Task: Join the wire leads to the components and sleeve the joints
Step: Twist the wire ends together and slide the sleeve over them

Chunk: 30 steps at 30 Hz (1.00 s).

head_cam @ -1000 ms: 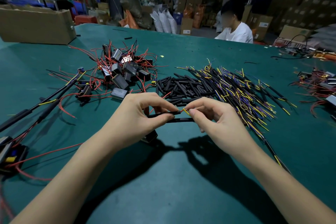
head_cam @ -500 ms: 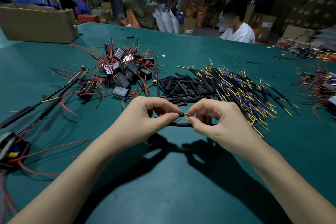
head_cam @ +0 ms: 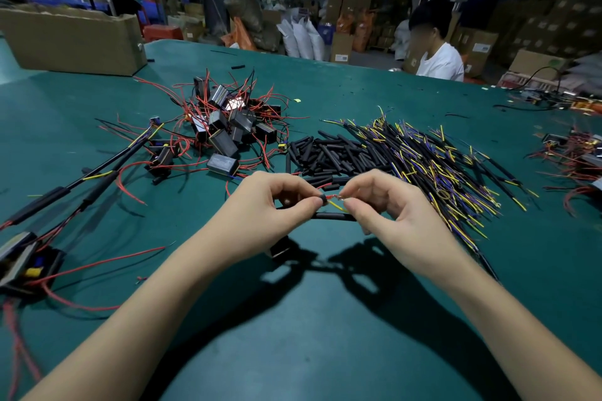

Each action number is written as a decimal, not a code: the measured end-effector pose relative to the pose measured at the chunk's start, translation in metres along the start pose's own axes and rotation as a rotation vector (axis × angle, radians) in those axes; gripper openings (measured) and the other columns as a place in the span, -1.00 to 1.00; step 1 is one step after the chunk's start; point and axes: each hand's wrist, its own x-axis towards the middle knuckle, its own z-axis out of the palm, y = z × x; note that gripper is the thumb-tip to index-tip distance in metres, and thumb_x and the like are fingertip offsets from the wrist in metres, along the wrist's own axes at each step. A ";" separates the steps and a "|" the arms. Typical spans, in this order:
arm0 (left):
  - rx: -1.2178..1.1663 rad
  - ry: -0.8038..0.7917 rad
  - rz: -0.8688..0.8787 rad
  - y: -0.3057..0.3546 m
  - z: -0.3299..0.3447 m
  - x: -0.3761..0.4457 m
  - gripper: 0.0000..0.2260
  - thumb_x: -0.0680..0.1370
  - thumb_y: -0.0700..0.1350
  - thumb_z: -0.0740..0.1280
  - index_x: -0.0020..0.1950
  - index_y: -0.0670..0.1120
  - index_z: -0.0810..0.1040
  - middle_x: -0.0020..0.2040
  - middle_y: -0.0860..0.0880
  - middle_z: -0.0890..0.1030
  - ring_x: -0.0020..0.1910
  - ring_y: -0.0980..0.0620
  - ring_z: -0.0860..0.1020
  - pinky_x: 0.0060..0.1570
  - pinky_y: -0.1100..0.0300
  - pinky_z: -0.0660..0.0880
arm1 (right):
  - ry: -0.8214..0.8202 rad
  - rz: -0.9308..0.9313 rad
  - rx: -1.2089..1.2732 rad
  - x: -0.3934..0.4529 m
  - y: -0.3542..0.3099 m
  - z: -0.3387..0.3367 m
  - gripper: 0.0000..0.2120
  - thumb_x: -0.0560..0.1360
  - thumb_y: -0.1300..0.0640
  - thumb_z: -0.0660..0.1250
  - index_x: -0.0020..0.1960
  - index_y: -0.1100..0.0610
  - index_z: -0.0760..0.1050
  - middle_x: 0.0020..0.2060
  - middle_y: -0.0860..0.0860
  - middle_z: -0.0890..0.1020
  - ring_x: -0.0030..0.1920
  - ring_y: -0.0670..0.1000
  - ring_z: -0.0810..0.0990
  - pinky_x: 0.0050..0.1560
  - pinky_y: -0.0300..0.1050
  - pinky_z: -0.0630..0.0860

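My left hand [head_cam: 265,205] pinches a short black sleeve [head_cam: 323,200] with a red lead coming out of its end. My right hand [head_cam: 387,205] pinches the bare ends of the red and yellow leads [head_cam: 335,202] just right of that sleeve. A longer black sleeved wire [head_cam: 330,216] runs below, between both hands. A small black component [head_cam: 280,246] hangs under my left hand, partly hidden. Behind lie a heap of black components with red leads [head_cam: 228,127], loose black sleeves [head_cam: 329,156] and a spread of yellow and blue wires [head_cam: 439,166].
Joined assemblies [head_cam: 29,264] lie at the left edge of the green table [head_cam: 309,335], with long sleeved cables [head_cam: 97,172] running from them. A cardboard box [head_cam: 75,39] stands far left. More red-wired parts [head_cam: 576,156] lie far right. A person in white [head_cam: 439,62] sits across.
My hands have drawn together and the sleeve in my left hand has slid back, baring the red lead. My right fingers now hold the red and yellow ends together.
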 end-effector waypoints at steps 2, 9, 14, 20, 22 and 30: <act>-0.016 0.017 -0.020 0.000 0.000 0.000 -0.93 0.50 -0.21 0.39 -0.11 -0.12 0.68 -0.40 0.16 0.53 -0.41 0.26 0.42 -0.33 0.47 0.31 | 0.044 -0.042 -0.034 -0.001 0.000 0.001 -0.89 0.51 0.19 0.35 -0.01 0.02 0.49 -0.23 0.00 0.55 -0.28 0.02 0.51 -0.15 -0.06 0.44; -0.002 0.029 -0.006 0.001 0.003 -0.001 -0.92 0.49 -0.24 0.39 -0.15 -0.09 0.66 -0.41 0.18 0.56 -0.45 0.30 0.44 -0.37 0.51 0.30 | 0.118 -0.280 -0.608 -0.003 -0.009 0.008 -0.93 0.46 0.11 0.39 -0.09 0.10 0.54 -0.14 -0.10 0.55 -0.20 -0.04 0.55 -0.11 -0.04 0.48; 0.007 0.056 -0.018 -0.002 0.004 0.000 -0.93 0.50 -0.19 0.39 -0.15 -0.09 0.66 -0.43 0.23 0.54 -0.49 0.29 0.41 -0.42 0.51 0.28 | 0.175 -0.467 -1.005 0.001 -0.013 0.011 -0.95 0.42 0.20 0.38 -0.17 0.18 0.54 -0.22 0.03 0.59 -0.21 0.12 0.58 -0.22 0.02 0.47; -0.007 0.029 -0.073 -0.001 0.008 -0.001 -0.87 0.56 -0.15 0.30 -0.11 -0.03 0.64 -0.39 0.11 0.54 -0.47 0.22 0.36 -0.41 0.41 0.27 | 0.200 -0.387 -0.933 -0.001 -0.015 0.014 -0.92 0.44 0.13 0.41 -0.18 0.14 0.62 -0.23 0.02 0.59 -0.20 0.08 0.59 -0.22 -0.02 0.46; 0.000 0.007 -0.093 -0.002 0.008 0.000 -0.84 0.59 -0.15 0.26 -0.06 -0.03 0.64 -0.46 0.13 0.45 -0.50 0.19 0.29 -0.45 0.36 0.21 | 0.184 -0.292 -0.824 -0.002 -0.015 0.015 -0.92 0.46 0.11 0.39 -0.13 0.11 0.62 -0.20 0.00 0.60 -0.16 0.06 0.59 -0.16 -0.01 0.47; -0.039 0.049 -0.058 -0.003 0.008 -0.001 -0.96 0.56 -0.14 0.31 -0.06 -0.01 0.54 -0.19 -0.12 0.62 -0.22 -0.14 0.50 -0.14 0.02 0.45 | -0.034 -0.199 -0.668 -0.003 -0.007 0.011 -0.90 0.54 0.15 0.30 0.00 0.10 0.59 -0.19 -0.03 0.60 -0.21 0.03 0.57 -0.09 -0.04 0.46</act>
